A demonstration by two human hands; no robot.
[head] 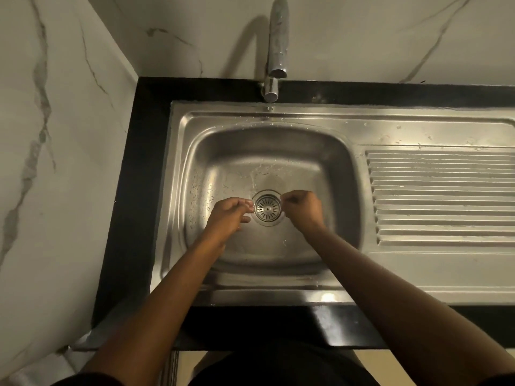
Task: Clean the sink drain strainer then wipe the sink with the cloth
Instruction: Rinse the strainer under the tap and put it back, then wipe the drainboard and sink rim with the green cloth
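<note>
A round metal drain strainer (268,208) with radial slots sits in the drain at the bottom of the stainless steel sink (217,151). My left hand (228,215) is at the strainer's left edge, fingers curled with the tips touching its rim. My right hand (302,208) is at the strainer's right edge, fingers curled down onto the rim. Both hands pinch the rim from opposite sides. The basin is wet, with water drops on its floor and back ledge. No cloth is in view.
A chrome tap (276,51) rises from the back ledge over the basin. A ribbed draining board (440,196) lies to the right. Black countertop (133,190) frames the sink, with marble walls behind and to the left.
</note>
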